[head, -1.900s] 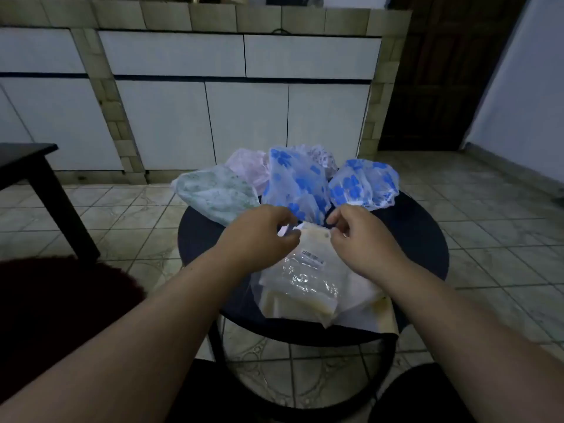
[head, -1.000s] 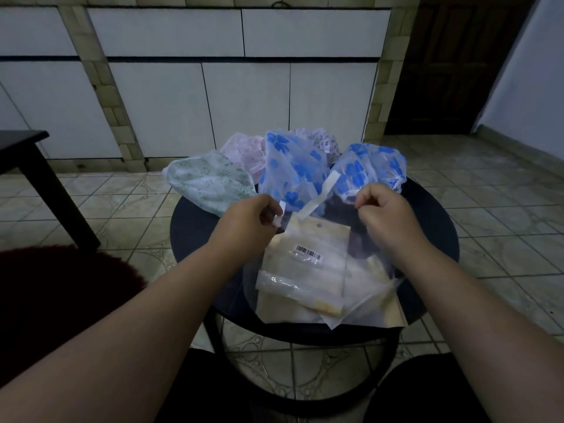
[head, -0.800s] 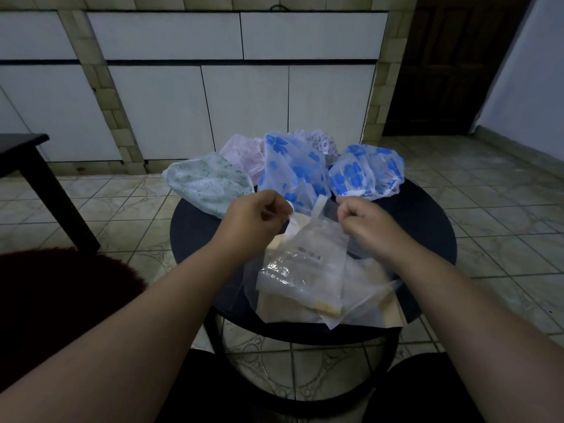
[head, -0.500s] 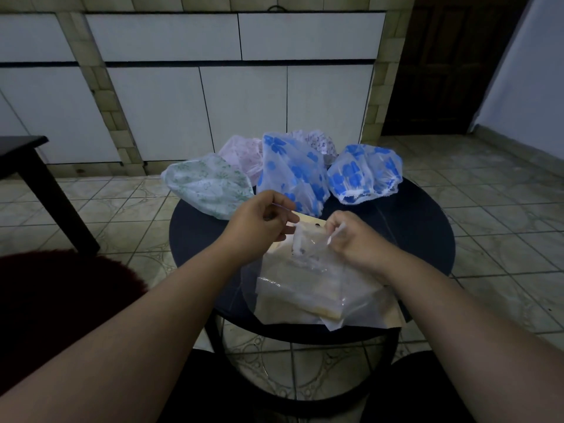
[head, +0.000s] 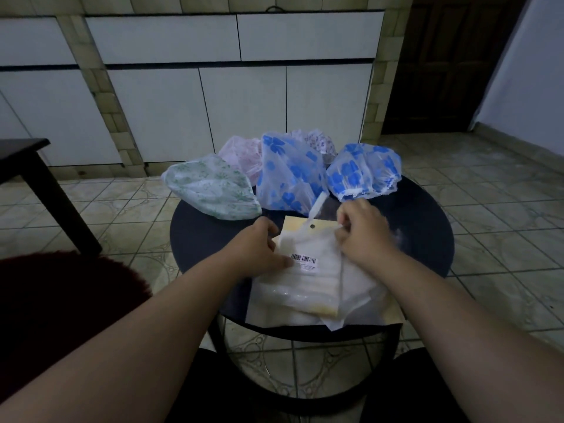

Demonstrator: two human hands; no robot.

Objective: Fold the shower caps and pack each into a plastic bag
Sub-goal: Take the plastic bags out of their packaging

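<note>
Clear plastic bags [head: 317, 288] lie stacked on the dark round counter [head: 427, 239]; the left hand [head: 262, 248] presses on the top bag beside its barcode; the right hand [head: 363, 233] pinches its flap. Shower caps [head: 290, 175] sit just behind.

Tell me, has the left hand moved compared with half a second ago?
Yes. The left hand dropped from near the blue-flowered cap onto the plastic bag, nearer the barcode label.

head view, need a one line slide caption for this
Both hands, left and right, work at a clear plastic bag on a round dark table, shower caps behind.
</note>
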